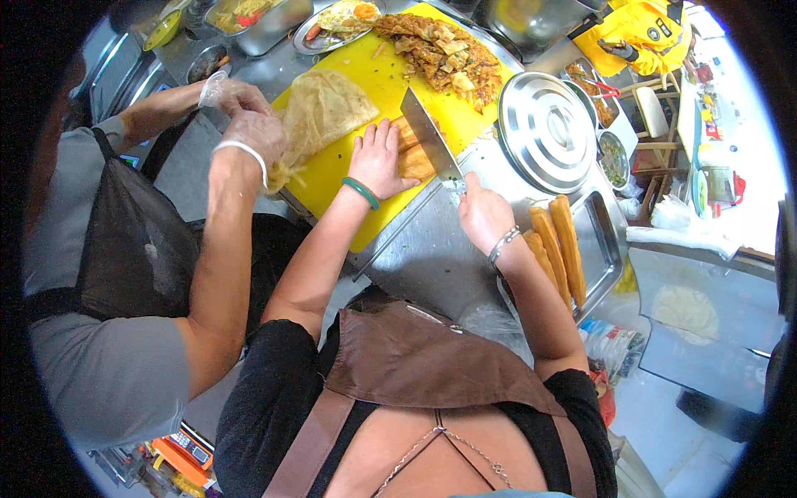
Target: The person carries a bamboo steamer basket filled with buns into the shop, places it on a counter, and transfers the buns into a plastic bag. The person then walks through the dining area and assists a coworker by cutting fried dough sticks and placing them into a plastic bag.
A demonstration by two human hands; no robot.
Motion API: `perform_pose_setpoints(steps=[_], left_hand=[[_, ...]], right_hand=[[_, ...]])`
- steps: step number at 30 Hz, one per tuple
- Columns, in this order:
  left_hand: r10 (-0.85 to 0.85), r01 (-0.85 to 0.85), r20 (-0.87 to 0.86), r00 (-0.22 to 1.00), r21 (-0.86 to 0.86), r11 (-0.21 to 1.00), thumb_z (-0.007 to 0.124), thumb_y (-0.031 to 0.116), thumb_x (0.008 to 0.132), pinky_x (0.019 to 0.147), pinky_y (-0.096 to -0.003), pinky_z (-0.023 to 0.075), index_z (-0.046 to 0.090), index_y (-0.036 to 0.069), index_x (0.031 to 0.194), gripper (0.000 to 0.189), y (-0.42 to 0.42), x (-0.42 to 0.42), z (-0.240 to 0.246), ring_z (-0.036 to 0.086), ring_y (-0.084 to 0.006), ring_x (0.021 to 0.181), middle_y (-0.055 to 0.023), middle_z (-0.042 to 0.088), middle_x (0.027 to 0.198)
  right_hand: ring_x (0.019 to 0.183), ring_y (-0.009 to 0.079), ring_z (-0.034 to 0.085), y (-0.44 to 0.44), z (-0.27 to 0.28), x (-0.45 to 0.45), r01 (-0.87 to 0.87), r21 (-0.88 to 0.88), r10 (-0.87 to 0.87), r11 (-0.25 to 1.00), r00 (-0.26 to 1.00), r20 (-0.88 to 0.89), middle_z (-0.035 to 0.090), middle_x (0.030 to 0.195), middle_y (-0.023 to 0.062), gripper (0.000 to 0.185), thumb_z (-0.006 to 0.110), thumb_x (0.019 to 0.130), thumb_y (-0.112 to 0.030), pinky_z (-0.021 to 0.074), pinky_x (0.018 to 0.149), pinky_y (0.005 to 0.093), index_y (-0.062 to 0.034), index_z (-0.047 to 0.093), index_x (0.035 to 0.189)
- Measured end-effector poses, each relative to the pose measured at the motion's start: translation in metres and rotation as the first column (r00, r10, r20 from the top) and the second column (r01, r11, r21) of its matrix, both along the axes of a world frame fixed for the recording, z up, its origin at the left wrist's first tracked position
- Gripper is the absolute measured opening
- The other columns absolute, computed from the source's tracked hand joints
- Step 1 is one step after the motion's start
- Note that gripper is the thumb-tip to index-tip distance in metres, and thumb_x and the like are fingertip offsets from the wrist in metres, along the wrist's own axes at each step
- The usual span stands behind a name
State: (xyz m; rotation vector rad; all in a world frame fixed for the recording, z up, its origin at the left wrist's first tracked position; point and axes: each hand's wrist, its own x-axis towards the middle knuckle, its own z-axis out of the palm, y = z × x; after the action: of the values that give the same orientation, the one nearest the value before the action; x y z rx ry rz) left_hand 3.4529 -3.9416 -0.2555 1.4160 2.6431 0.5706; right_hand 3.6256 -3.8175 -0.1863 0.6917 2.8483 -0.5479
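Observation:
My left hand (pixel 378 163) lies palm down with its fingers spread, against the left end of some golden fried dough sticks (pixel 414 163) on a yellow cutting board (pixel 380 215). It hides part of the dough. In my right hand (pixel 485 208) is the handle of a cleaver (pixel 431 138). Its broad blade stands tilted over the right part of the dough; whether it touches cannot be seen. Behind the cleaver lies a heap of browned, sauced flatbread pieces (pixel 448 59). A thin, pale folded flatbread (pixel 327 106) lies left of my left hand.
At my left, a co-worker's gloved hands (pixel 252 127) hold the pale flatbread's edge. A round steel lid (pixel 548 132) stands right of the board. More fried dough sticks (pixel 563 249) lie on a steel tray (pixel 613 218). A plate with fried egg (pixel 333 28) is at the back.

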Motion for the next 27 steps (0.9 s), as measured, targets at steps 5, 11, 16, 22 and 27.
perform_pose_setpoints(steps=[5, 11, 16, 22, 27], left_hand=[[-0.013, 0.019, -0.083, 0.996, 0.066, 0.998, 0.079, 0.047, 0.058, 0.096, -0.0465, 0.0371, 0.043, -0.003, 0.124, 0.09, 0.007, -0.015, -0.009, 0.042, -0.0361, 0.115, -0.02, 0.042, 0.127], [-0.067, 0.068, -0.068, 0.995, 0.007, 0.998, 0.078, 0.043, 0.062, 0.092, -0.0433, 0.0397, 0.045, 0.0, 0.12, 0.079, 0.016, -0.025, -0.006, 0.047, -0.0349, 0.109, -0.0182, 0.048, 0.12], [-0.024, 0.021, -0.147, 0.989, -0.024, 0.999, 0.077, 0.041, 0.063, 0.091, -0.0431, 0.0399, 0.049, 0.002, 0.115, 0.071, 0.025, -0.025, -0.007, 0.048, -0.0331, 0.106, -0.0167, 0.051, 0.113], [-0.032, 0.031, -0.114, 0.993, -0.009, 0.999, 0.076, 0.034, 0.059, 0.086, -0.0423, 0.0392, 0.052, 0.002, 0.112, 0.066, 0.018, -0.011, -0.002, 0.05, -0.0322, 0.103, -0.0154, 0.054, 0.108], [-0.047, 0.047, -0.084, 0.995, 0.001, 0.999, 0.075, 0.033, 0.061, 0.091, -0.0433, 0.0387, 0.05, 0.002, 0.119, 0.07, 0.003, 0.009, -0.006, 0.049, -0.0335, 0.105, -0.0166, 0.05, 0.118]], right_hand=[[0.067, 0.0425, 0.06, 0.003, 0.008, -0.006, 0.028, 0.032, -0.031, 0.999, 0.995, 0.096, 0.06, 0.067, 0.0251, 0.021, 0.048, 0.086, -0.012, 0.0461, 0.062, 0.0506, -0.0001, 0.039, 0.1], [0.071, 0.0414, 0.061, 0.019, -0.008, -0.027, -0.032, 0.021, 0.03, 0.999, 0.994, 0.106, 0.06, 0.07, 0.0272, 0.021, 0.047, 0.084, -0.011, 0.0472, 0.065, 0.0491, 0.0034, 0.041, 0.098], [0.069, 0.0404, 0.061, 0.025, -0.05, -0.064, -0.018, 0.01, 0.018, 1.0, 0.998, 0.053, 0.061, 0.069, 0.0255, 0.022, 0.046, 0.083, -0.011, 0.0485, 0.063, 0.048, 0.0054, 0.043, 0.098], [0.066, 0.0405, 0.061, 0.026, -0.071, -0.087, -0.006, 0.017, 0.008, 1.0, 0.992, -0.128, 0.061, 0.068, 0.0253, 0.021, 0.046, 0.083, -0.011, 0.0491, 0.061, 0.0485, 0.0046, 0.044, 0.097], [0.077, 0.0425, 0.061, 0.027, -0.064, -0.084, 0.073, -0.044, -0.076, 0.996, 0.994, -0.077, 0.062, 0.081, 0.0267, 0.021, 0.043, 0.084, -0.013, 0.0478, 0.069, 0.05, 0.0016, 0.045, 0.1]])
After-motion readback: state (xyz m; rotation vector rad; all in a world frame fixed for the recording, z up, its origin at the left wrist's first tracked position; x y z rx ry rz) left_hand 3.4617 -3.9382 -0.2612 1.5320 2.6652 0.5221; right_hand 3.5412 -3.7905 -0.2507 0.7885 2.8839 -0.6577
